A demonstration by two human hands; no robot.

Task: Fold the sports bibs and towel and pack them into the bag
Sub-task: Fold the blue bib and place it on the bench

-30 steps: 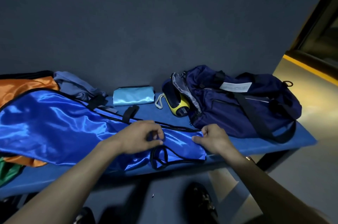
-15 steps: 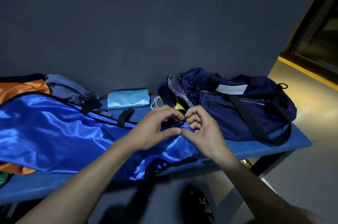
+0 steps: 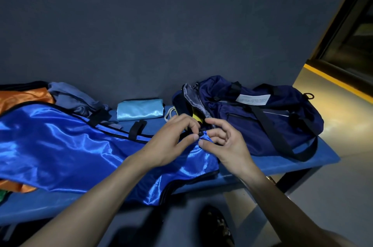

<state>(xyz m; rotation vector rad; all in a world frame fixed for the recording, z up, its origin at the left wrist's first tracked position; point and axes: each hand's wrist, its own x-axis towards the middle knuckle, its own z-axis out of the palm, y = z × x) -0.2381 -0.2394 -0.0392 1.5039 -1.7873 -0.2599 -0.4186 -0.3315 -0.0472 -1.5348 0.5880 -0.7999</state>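
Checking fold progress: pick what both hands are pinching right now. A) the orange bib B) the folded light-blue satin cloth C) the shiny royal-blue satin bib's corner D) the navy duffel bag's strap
C: the left hand and right hand pinch the same corner of the shiny royal-blue satin bib, just in front of the navy duffel bag.

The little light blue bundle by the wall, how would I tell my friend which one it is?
Look along the long blue bench to its back edge, by the dark wall. Between the crumpled grey cloth and the open navy duffel bag lies the small, shiny light blue folded bundle. It alone is neatly folded and pale; the big royal blue satin bib lies spread out.
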